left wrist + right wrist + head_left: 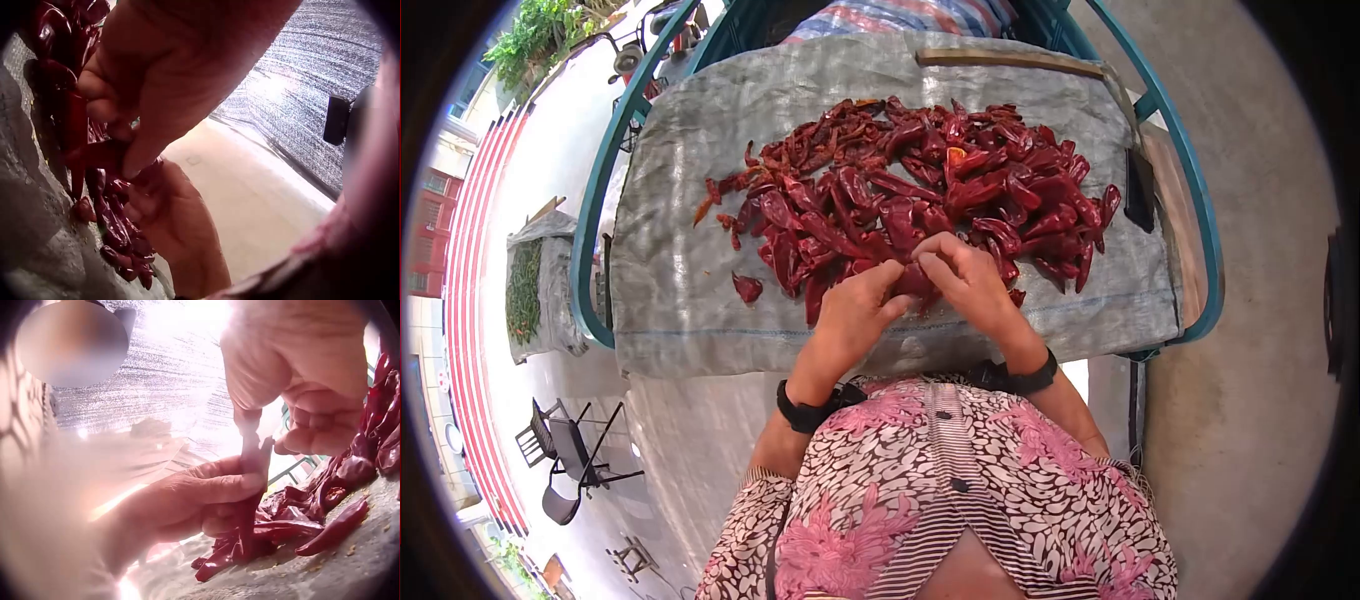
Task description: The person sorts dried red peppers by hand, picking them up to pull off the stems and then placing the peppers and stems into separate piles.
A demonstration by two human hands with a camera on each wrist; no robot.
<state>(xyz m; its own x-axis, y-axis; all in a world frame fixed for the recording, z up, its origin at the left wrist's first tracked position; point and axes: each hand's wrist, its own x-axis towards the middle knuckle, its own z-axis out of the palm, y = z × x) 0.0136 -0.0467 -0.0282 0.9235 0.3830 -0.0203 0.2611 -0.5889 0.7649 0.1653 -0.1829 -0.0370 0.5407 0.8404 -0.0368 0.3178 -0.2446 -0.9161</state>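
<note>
In the head view my left hand (855,312) and right hand (972,285) meet over the near edge of a heap of dried red chili peppers (840,225). Between them is one dried chili pepper (253,494). Its body is pinched between the thumb and fingers of my left hand (181,503), as the right wrist view shows. The right hand (306,381) pinches at the upper end of the same pepper, thumb against it. From the left wrist, the held pepper (103,156) lies across under the left thumb, partly hidden by the fingers.
A grey woven sheet (670,260) lies beneath the heap, framed by teal metal rails (1205,240). At the back lies a wooden strip (1010,63); a dark flat object (1140,190) is at the right. One pepper piece (747,288) sits apart. Black chairs (575,450) stand left.
</note>
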